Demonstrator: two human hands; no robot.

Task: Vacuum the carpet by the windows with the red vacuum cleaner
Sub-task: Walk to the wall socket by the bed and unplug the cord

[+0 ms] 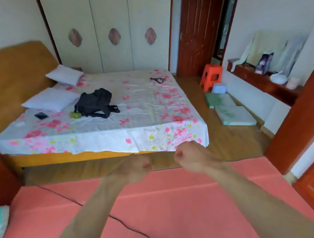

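A pink-red carpet [183, 205] covers the floor under me, ending at a strip of wood floor before the bed. Both my arms reach forward over it. My left hand [132, 169] and my right hand [189, 159] are curled into fists side by side, a small gap between them, and hold nothing. A thin black cord [96, 208] runs across the carpet from the left and passes under my left forearm. No red vacuum cleaner is in view.
A bed [99, 114] with a flowered sheet, a black bag [95, 103] and pillows stands ahead. An orange stool [210, 78] and folded mats [231, 113] lie on the right near a low cabinet. Red door frames [300, 120] flank the right side.
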